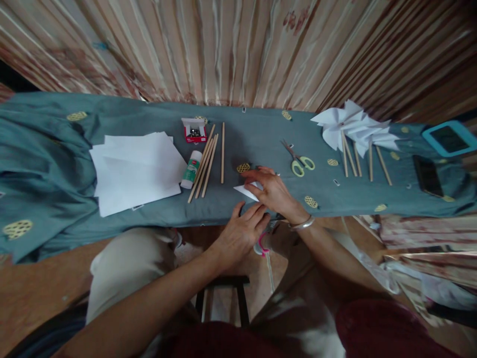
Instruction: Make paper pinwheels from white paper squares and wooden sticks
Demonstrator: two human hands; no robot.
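Note:
A small piece of white paper (249, 191), folded to a point on its left side, lies at the front edge of the cloth-covered table. My right hand (274, 193) is closed over it, thumb and fingers bent on the paper and covering its right part. Just below, my left hand (244, 228) rests at the table's edge with its fingers stretched out and thumb apart, the fingertips close to the paper's lower side. Whether those tips touch the paper is hard to see. Green-handled scissors (298, 160) lie beyond my right hand with the blades slightly apart.
Left of my hands are several wooden sticks (204, 166), a glue stick (191, 170), a small red box (194, 131) of metallic pieces and a stack of white paper (136, 171). Paper pinwheels (341, 124) on sticks, a phone (428, 175) and a blue-framed device (450, 137) lie right.

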